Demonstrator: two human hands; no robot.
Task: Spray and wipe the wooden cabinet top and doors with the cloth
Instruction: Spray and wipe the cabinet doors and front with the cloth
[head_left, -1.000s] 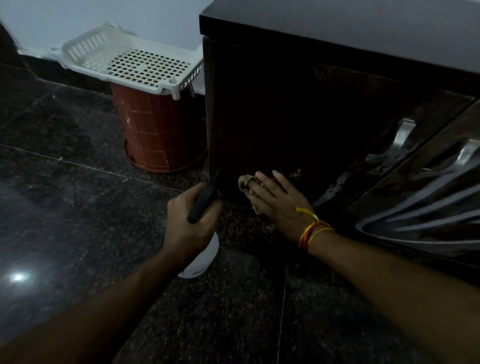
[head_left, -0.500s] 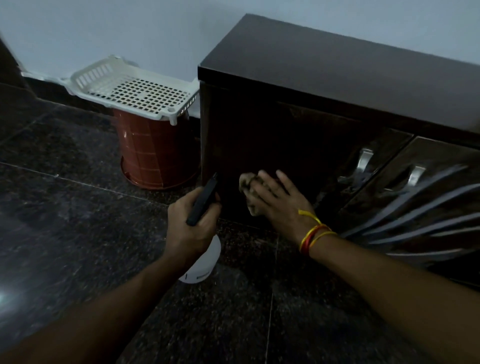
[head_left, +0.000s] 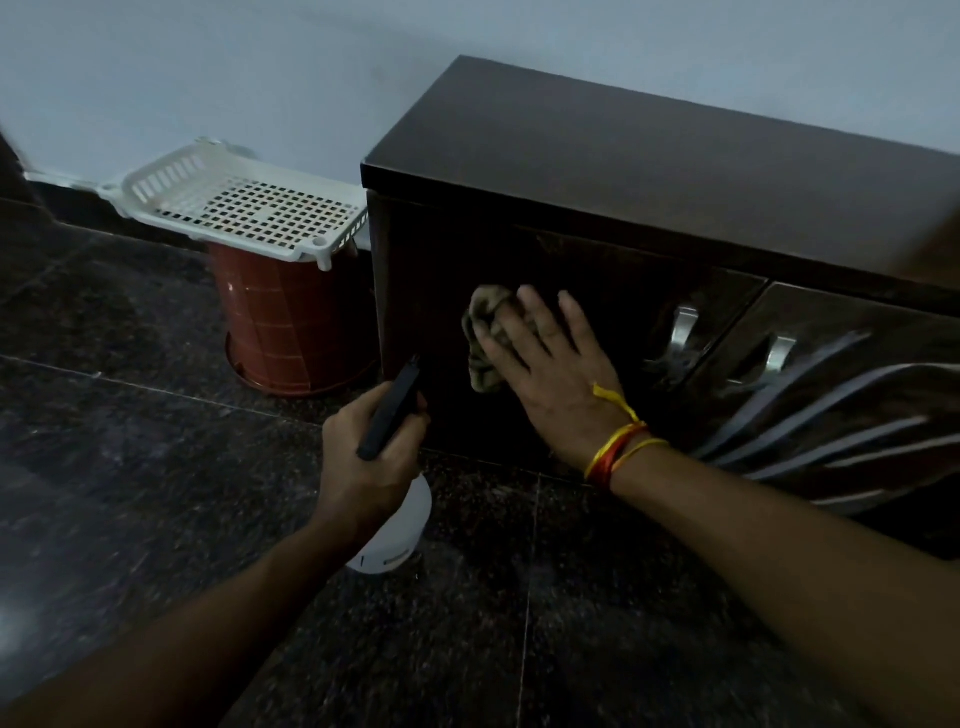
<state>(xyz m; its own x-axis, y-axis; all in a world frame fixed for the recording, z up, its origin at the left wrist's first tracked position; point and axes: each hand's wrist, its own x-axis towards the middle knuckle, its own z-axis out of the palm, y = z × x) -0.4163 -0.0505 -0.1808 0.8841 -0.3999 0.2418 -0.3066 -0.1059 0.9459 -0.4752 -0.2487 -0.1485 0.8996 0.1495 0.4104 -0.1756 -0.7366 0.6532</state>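
Wiping the left door of the cabinet, spray bottle kept ready.

The right hand (head_left: 545, 379) lies flat, fingers spread, pressing a crumpled olive-brown cloth (head_left: 485, 332) against the leftmost dark glossy wooden cabinet door (head_left: 441, 312). At its eight o'clock the left hand (head_left: 363, 462) is wrapped round a white plastic spray bottle (head_left: 397, 530) with a black trigger head, nozzle toward the door. The dark wooden cabinet top (head_left: 623, 171) lies at twelve o'clock; two doors with metal handles sit at three o'clock. This looks like the door-wiping step; next, the cloth probably needs sweeping rightward toward the handles, with fresh spray first.
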